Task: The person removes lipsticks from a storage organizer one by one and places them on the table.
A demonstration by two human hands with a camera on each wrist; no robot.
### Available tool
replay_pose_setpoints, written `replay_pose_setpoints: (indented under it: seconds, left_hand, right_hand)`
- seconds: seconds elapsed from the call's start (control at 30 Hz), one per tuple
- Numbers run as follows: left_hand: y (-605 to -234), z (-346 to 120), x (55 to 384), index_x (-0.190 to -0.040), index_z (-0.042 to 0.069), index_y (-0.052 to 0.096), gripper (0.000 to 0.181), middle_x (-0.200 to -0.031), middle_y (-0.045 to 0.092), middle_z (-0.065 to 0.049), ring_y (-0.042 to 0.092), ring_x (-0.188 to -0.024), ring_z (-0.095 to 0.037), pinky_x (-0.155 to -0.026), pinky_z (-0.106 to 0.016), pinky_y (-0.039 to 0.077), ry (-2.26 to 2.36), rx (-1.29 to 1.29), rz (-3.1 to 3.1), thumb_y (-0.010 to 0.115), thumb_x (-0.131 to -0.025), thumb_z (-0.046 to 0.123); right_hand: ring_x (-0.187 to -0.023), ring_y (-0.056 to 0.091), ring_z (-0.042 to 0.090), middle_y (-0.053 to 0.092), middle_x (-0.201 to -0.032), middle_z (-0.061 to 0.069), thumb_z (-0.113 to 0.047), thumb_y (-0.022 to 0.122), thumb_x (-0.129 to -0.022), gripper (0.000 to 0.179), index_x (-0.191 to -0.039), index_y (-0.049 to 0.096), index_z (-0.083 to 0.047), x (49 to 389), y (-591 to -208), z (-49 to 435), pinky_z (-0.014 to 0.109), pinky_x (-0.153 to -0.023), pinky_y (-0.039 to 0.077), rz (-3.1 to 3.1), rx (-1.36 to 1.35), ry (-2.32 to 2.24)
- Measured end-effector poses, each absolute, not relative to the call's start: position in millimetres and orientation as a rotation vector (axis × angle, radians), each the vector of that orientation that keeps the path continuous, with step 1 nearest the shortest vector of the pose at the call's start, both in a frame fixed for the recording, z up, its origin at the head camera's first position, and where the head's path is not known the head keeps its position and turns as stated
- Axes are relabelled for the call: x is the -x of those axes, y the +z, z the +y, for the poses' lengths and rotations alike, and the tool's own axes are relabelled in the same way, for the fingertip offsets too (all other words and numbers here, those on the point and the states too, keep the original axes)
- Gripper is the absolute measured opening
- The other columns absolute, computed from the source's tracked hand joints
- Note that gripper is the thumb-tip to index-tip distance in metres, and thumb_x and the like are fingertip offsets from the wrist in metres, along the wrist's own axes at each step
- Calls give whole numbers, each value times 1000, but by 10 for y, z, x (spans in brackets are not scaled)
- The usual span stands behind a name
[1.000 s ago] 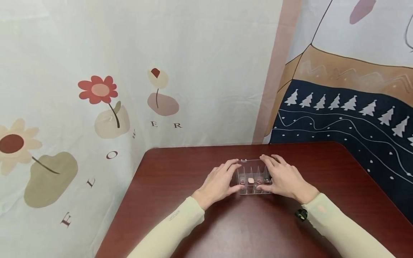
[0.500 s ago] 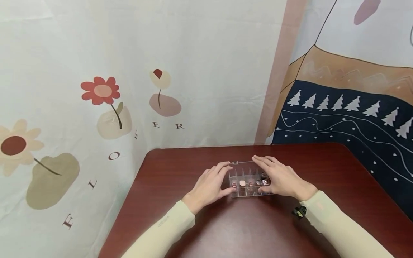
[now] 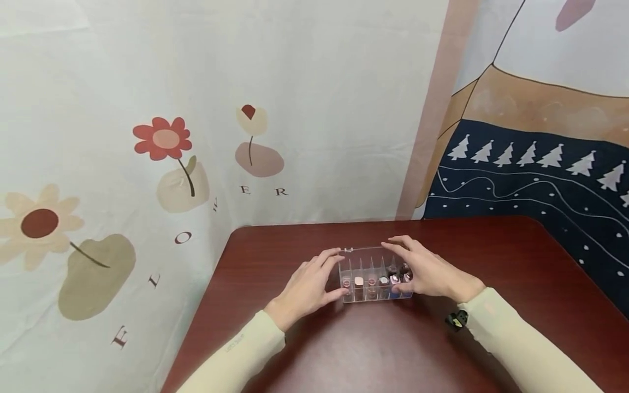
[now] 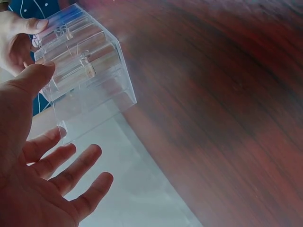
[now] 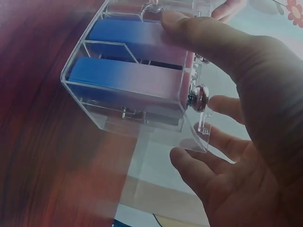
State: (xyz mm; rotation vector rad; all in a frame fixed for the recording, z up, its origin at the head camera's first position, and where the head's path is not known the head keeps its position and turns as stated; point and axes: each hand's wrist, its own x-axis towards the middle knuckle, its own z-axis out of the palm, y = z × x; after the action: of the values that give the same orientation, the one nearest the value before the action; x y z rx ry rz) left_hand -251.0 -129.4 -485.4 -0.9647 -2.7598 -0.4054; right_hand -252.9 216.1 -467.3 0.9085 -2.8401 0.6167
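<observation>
A clear plastic divided box [image 3: 366, 265] is between my two hands, its compartments side by side and a clear panel with a small clip at its back. My left hand [image 3: 304, 284] pinches the left end, thumb in front and index finger behind; its other fingers splay in the left wrist view. At the right end, my right hand [image 3: 429, 273] holds the box between its thumb and fingertips. Inside, two blue-to-pink blocks [image 5: 128, 78] lie at the right end, near a shiny silver knob [image 5: 200, 98]. A pale square-topped piece [image 3: 358, 281] sits further left.
The dark red wooden table [image 3: 295, 245] lies under the hands. Behind it hangs a pale cloth [image 3: 334, 136] printed with flowers, and at the right a navy cloth with white trees [image 3: 521, 180]. A black device [image 3: 457, 320] is strapped at my right wrist.
The box has moved left over the table with both hands. My hands are farther apart, and more of the box's right compartments shows beside the right hand. The head view has shifted slightly.
</observation>
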Motion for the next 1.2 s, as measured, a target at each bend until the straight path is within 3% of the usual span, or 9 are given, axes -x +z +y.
replay_pose_setpoints:
  seconds: [0.33,0.53,0.77,1.0,1.2]
  left_hand:
    - [-4859,-1288,2488,-164,15,63,80,-174,59,-4,73,-144,-33,-110,-56,65,-450,962,-2747,93,-100,52]
    - [-4819,-1265,2464,-161,16,66,77,-171,60,-7,73,-141,-34,-109,-57,64,-454,931,-2729,94,-98,50]
    - [-4764,-1142,2470,-157,18,69,67,-163,63,-5,69,-139,-32,-107,-53,62,-522,930,-2640,90,-101,49]
    - [-4750,-947,2466,-152,17,72,56,-154,68,-4,71,-130,-28,-108,-51,62,-547,979,-2562,88,-104,43]
    - [-4714,-778,2451,-146,18,76,53,-143,74,-2,76,-120,-25,-100,-45,63,-516,1000,-2453,91,-101,40]
  right_hand:
    - [-143,69,38,62,-164,19,-25,108,-82,108,-171,52,-3,2576,-4716,2247,61,-121,61,-2864,-908,683]
    - [-141,71,41,65,-160,21,-27,110,-79,105,-165,56,2,2624,-4747,2251,63,-119,60,-2822,-938,726]
    - [-138,72,39,65,-157,19,-31,109,-82,106,-168,54,-1,2631,-4759,2275,62,-116,62,-2807,-963,730]
    - [-135,72,38,64,-158,20,-34,108,-84,109,-171,51,-1,2642,-4751,2339,60,-115,64,-2807,-1021,701]
    - [-136,73,38,65,-157,21,-34,106,-86,105,-168,51,0,2669,-4713,2390,59,-116,64,-2850,-1023,740]
